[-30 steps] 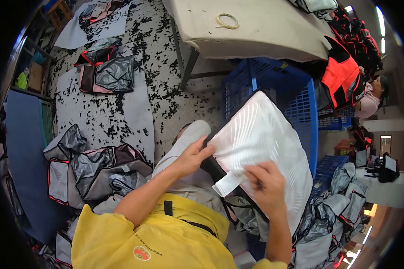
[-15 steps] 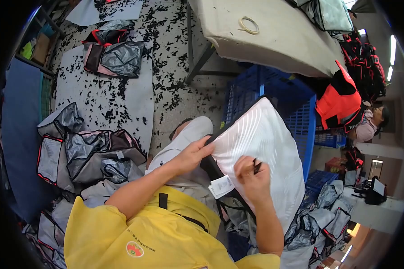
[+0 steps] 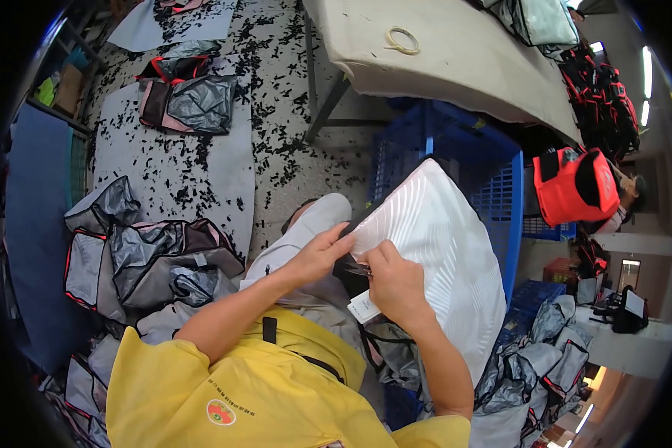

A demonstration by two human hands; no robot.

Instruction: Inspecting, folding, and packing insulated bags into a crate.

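A pale, shiny striped bag (image 3: 444, 254) with black trim lies across my lap and leans on the blue crate. My left hand (image 3: 317, 257) is closed on the black-trimmed edge of the bag, thumb on top. Just to the right, my right hand (image 3: 397, 282) is closed round a small dark tool (image 3: 362, 269) that looks like thread snips, mostly hidden in the fingers. Its tip points at the black trim, close to my left fingers; whether it touches cannot be made out. A white label (image 3: 363, 307) hangs from the trim below my right hand.
A blue plastic crate (image 3: 511, 201) stands beyond the bag, below a cloth-covered table (image 3: 440, 60) with a tape roll (image 3: 402, 40). Silver-grey bags (image 3: 149, 254) pile up at left, more bags (image 3: 537, 366) at right. Black scraps litter the floor. A person (image 3: 635, 196) handles a red-and-black bag (image 3: 575, 187).
My right hand has moved left and up from the bag's striped face to the black trim beside my left hand. The label has tilted. At the far right, the red-and-black bag has turned.
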